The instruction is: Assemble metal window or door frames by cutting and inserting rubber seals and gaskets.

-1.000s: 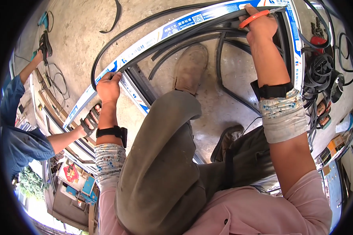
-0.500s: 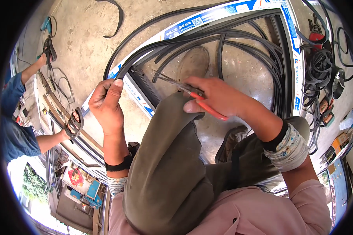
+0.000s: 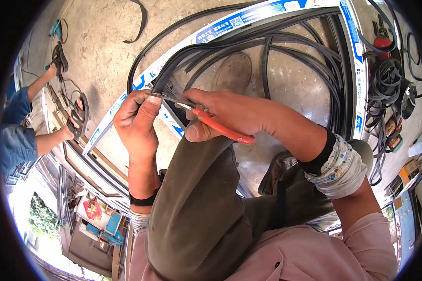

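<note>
My left hand pinches the end of a black rubber strip between thumb and fingers, left of my raised knee. In my right hand are red-handled scissors, gripped above the knee. Their metal blades reach left to the strip's end beside my left thumb; whether they have cut into it I cannot tell. Behind the hands lies a dark metal window frame with blue-and-white film on its outer faces. The strip runs from my left hand over the frame's far side, and more strips curve inside it.
A heap of black strips lies at the right, with a red object near it. One loose strip piece is on the far floor. At the left another person's sandalled foot stands beside long profiles. My shoe is inside the frame.
My right hand has brought the scissors left, so their blades now meet the strip at my left hand. The left hand has shifted slightly right. The other person's near foot has moved.
</note>
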Available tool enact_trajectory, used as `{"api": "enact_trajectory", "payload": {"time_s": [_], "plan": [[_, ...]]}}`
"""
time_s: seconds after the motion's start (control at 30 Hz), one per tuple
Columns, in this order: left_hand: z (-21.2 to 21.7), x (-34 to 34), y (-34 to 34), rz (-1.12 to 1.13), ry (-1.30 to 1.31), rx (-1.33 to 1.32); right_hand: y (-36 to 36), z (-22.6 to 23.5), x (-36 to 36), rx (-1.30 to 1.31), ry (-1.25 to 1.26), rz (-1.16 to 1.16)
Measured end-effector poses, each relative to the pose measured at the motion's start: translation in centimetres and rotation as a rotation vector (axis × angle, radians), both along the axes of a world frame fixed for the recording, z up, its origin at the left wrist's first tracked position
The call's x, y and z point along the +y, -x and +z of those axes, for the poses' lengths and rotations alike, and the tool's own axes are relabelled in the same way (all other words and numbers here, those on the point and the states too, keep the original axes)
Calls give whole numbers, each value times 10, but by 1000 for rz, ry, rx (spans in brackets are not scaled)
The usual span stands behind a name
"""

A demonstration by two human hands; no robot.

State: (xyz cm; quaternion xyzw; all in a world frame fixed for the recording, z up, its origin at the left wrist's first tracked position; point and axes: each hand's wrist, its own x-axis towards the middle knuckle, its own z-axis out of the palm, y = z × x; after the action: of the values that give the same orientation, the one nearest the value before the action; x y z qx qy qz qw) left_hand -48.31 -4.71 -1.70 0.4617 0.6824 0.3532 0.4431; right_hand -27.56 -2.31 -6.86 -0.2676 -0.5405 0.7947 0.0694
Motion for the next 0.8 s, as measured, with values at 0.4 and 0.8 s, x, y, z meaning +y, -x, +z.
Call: {"api": "enact_trajectory", "payload": {"time_s": [0.4,0.8], "plan": [[0,-9,10,-125,94,2,8,-3,-16,-119,-222,-84],[-23,4,-31,-297,219,-88,31,1,-41,-190,-39,-911]]}}
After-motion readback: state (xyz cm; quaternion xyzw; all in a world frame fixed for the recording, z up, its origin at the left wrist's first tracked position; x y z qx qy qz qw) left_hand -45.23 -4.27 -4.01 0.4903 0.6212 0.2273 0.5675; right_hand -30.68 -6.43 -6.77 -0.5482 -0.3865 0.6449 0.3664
